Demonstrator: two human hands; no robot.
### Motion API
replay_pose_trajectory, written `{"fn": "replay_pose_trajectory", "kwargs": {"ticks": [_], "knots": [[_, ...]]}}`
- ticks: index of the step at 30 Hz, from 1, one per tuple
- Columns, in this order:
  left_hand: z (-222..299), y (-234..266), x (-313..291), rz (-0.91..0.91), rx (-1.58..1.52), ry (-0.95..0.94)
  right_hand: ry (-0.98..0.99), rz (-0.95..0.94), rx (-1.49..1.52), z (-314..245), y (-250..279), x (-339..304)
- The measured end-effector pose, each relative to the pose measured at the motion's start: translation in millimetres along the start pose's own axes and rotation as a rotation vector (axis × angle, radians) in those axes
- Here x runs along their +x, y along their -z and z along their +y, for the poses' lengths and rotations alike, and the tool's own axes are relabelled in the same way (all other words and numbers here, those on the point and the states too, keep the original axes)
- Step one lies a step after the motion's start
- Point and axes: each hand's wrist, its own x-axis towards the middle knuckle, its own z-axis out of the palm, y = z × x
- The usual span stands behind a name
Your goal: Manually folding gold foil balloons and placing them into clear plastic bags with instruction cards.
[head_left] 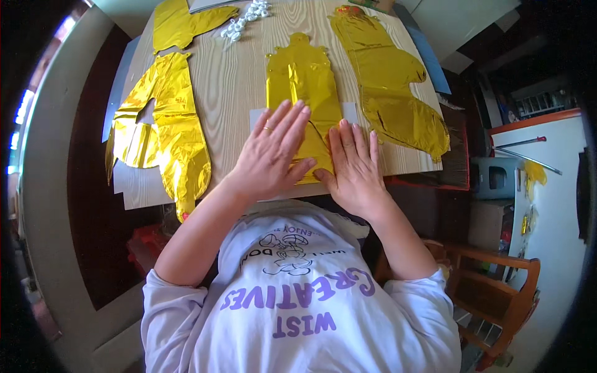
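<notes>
As your left hand and right hand splay over gold foil, you're probably smoothing; next, press evenly.

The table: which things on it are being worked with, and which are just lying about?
Being worked with, it seems:
middle gold foil piece, by the left hand and right hand

Just lying about, probably:
lower left foil piece
upper left foil piece
right foil piece
small white things
</notes>
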Motion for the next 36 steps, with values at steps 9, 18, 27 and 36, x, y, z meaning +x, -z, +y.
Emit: {"fn": "replay_pose_trajectory", "kwargs": {"ticks": [9,18,27,36], "knots": [[-7,-24,-15,-0.005,0.106,0.117,-0.034,0.071,0.114,-9,19,3],[-8,-20,-16,-0.03,0.103,0.131,-0.011,0.051,0.014,-7,-4,2],[-5,17,26,-0.109,0.136,0.098,-0.04,0.081,0.04,-8,-5,0],[-82,-49,93,-0.133,0.082,-0.249,-0.059,0.043,0.065,-10,-2,1]]}}
